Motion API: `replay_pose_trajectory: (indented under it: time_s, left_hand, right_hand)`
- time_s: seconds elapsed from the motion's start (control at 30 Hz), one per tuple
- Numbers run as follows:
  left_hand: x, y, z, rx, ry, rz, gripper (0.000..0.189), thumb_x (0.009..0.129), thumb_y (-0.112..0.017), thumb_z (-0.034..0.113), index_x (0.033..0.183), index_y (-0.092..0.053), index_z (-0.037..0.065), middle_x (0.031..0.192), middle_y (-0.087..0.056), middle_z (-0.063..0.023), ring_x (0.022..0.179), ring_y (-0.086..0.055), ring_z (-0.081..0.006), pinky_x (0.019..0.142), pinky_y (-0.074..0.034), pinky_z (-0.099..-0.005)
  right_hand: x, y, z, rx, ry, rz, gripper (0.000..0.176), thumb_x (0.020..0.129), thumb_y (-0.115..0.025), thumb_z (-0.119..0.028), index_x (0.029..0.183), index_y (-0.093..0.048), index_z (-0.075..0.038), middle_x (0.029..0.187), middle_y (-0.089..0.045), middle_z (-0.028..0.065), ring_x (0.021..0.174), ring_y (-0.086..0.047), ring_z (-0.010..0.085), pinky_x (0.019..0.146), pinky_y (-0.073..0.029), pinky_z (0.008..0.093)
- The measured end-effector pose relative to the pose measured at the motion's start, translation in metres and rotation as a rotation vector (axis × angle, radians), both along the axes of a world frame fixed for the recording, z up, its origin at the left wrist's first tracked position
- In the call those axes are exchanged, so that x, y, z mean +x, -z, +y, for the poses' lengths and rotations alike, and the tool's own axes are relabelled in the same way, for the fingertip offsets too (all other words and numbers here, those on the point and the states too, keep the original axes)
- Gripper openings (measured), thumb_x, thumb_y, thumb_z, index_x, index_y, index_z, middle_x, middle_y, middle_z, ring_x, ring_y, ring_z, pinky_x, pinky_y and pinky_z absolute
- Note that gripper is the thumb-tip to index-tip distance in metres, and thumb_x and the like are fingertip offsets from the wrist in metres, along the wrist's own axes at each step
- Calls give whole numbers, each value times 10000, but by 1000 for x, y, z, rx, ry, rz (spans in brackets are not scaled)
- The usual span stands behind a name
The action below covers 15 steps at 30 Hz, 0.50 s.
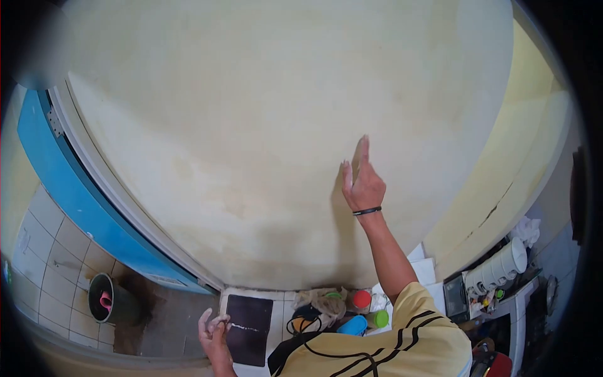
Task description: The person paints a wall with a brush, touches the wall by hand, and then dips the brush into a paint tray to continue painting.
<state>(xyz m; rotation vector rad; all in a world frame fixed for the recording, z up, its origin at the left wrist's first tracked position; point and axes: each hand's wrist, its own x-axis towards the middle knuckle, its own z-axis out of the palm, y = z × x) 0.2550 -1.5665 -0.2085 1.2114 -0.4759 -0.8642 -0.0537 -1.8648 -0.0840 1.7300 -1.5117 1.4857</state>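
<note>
My right hand point(364, 185), with a dark band on its wrist, is raised against the pale yellow wall point(270, 125). Its index finger points upward at the wall surface and the thumb stands apart; the other fingers are folded, and I see nothing held. Low down, my left hand point(215, 333) is beside a dark mat or panel point(251, 345) on the white tiles. Its fingers are loosely bent and apart, with whitish fingertips and no object visible in them. A white streak point(244, 327) shows on the dark surface near that hand.
On the left is a blue door point(94, 188) in a pale frame, with a dark bucket point(122, 301) holding something pink beyond it. Several jars with coloured lids, including a red lid point(362, 299), stand below the wall. A cluttered shelf point(518, 308) is on the right.
</note>
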Motion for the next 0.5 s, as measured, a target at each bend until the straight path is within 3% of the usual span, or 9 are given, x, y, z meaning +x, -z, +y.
replay_pose_trajectory:
  time_s: [0.07, 0.13, 0.2, 0.23, 0.3, 0.33, 0.4, 0.5]
  left_hand:
    - [4, 8, 4, 12, -40, -27, 547, 801, -667, 116, 1302, -456, 55, 963, -648, -88, 906, -626, -194, 789, -495, -332]
    - [5, 7, 3, 10, -51, -40, 546, 801, -669, 122, 1301, -459, 61, 956, -652, -81, 906, -628, -191, 780, -492, -328]
    - [4, 1, 6, 25, -45, -28, 535, 805, -663, 113, 1297, -461, 59, 947, -653, -80, 902, -631, -192, 781, -490, -323]
    - [3, -4, 5, 16, -53, -34, 535, 805, -663, 113, 1297, -461, 59, 947, -653, -80, 902, -631, -192, 781, -490, -323]
    - [-2, -12, 1, 43, -55, -70, 515, 813, -646, 92, 1292, -462, 50, 935, -656, -83, 894, -634, -197, 780, -498, -332]
    - [-2, -12, 0, 40, -68, -67, 515, 813, -646, 92, 1292, -462, 50, 935, -656, -83, 894, -634, -197, 780, -498, -332]
    - [2, -10, -4, -33, -13, -68, 487, 825, -618, 59, 1286, -462, 39, 931, -656, -94, 879, -634, -196, 783, -508, -338]
    - [0, -10, -4, -41, -14, -83, 462, 830, -601, 33, 1275, -473, 28, 929, -657, -106, 869, -633, -187, 775, -517, -322]
  right_hand:
    - [-6, 10, -6, -32, -14, 12, 694, 844, -631, -182, 1459, -325, -79, 612, -535, 88, 491, -514, 238, 437, -415, 357]
    - [-12, 13, -8, -64, -37, 19, 697, 839, -633, -183, 1457, -329, -77, 631, -543, 89, 522, -530, 232, 448, -421, 353]
    - [-15, 14, -8, -19, 14, 94, 687, 820, -645, -193, 1438, -368, -78, 918, -626, 131, 841, -618, 246, 664, -485, 392]
    - [-15, 6, -8, -29, 6, 89, 687, 820, -645, -193, 1438, -368, -78, 918, -626, 131, 841, -618, 246, 664, -485, 392]
    - [-14, -13, -2, -337, 180, 204, 653, 818, -641, -220, 1411, -409, -74, 1309, -511, 160, 1245, -468, 291, 984, -367, 505]
    - [-13, -11, -4, -342, 167, 204, 653, 818, -641, -220, 1411, -409, -74, 1309, -511, 160, 1245, -468, 291, 984, -367, 505]
    - [-7, -1, -10, -158, 32, 338, 626, 831, -629, -266, 1391, -427, -69, 1484, -335, 151, 1404, -266, 311, 1109, -137, 597]
    - [-10, 17, -28, -147, 19, 394, 628, 839, -623, -298, 1385, -426, -59, 1481, -350, 130, 1408, -252, 325, 1119, -109, 619]
